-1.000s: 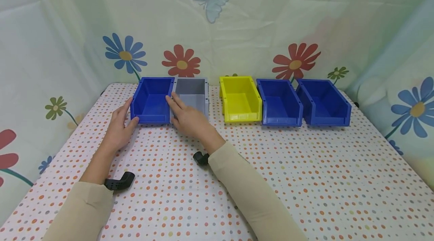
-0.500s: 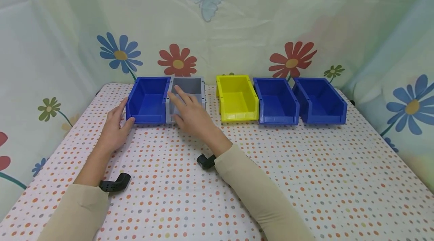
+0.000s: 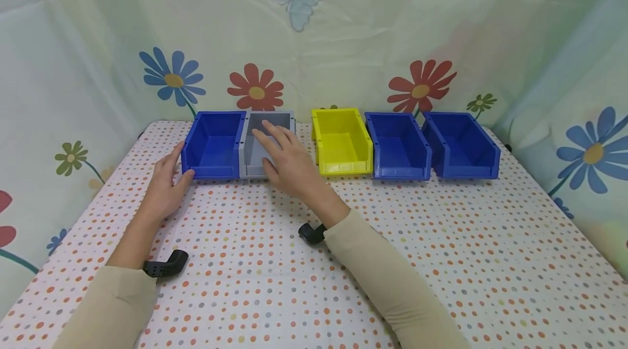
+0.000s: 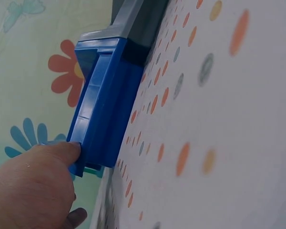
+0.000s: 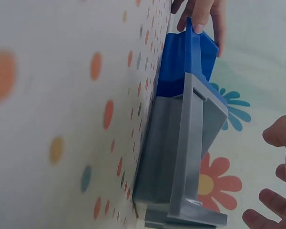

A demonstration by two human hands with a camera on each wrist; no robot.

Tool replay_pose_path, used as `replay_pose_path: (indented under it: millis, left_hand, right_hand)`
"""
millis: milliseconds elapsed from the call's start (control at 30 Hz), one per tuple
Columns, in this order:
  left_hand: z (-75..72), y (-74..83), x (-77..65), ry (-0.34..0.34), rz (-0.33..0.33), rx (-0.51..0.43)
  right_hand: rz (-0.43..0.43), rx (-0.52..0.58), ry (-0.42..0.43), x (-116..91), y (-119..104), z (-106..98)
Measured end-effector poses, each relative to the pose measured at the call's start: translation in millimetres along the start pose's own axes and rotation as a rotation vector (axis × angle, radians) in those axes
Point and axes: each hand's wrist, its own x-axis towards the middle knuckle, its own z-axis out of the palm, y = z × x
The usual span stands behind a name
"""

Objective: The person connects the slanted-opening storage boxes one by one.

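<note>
My left hand [image 3: 165, 188] holds the left front corner of the leftmost blue storage bin [image 3: 214, 147]; its fingers lie along the side wall. In the left wrist view the thumb [image 4: 69, 151] touches the corner of the front lip. A grey storage bin [image 3: 252, 155] stands directly against that blue bin's right side. My right hand [image 3: 294, 166] hovers over the grey bin's right part, fingers spread and holding nothing. The right wrist view shows its fingertips apart from the grey bin [image 5: 181, 157].
Right of a gap stand a yellow bin [image 3: 342, 144], a middle blue bin [image 3: 398, 147] and a far-right blue bin [image 3: 461, 147]. All sit along the back of the table with the dotted cloth [image 3: 441, 262]. A floral curtain [image 3: 343, 27] hangs behind.
My right hand has lifted off the seam between the left blue bin and the grey bin and moved right, its fingers spreading. The left hand keeps its place; the view has shifted slightly.
</note>
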Motion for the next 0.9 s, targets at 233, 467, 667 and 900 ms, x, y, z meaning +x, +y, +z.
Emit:
replay_pose_path:
  millis: [233, 467, 667, 900]
  left_hand:
    - [-1.1, 1.6, 2.6, 0.005, 0.008, 0.022]
    - [-0.8, -2.1, 0.7, 0.006, 0.013, 0.02]
    - [1.0, -3.4, -0.4, 0.014, 0.006, 0.02]
    - [1.7, -2.2, -0.2, 0.011, -0.006, 0.019]
  right_hand:
    - [-0.001, -0.029, 0.052, -9, 7, -7]
    - [0.017, -0.062, 0.064, -17, 13, -12]
    - [0.029, -0.055, 0.063, -24, 20, -18]
    - [0.057, -0.054, 0.065, -31, 28, -24]
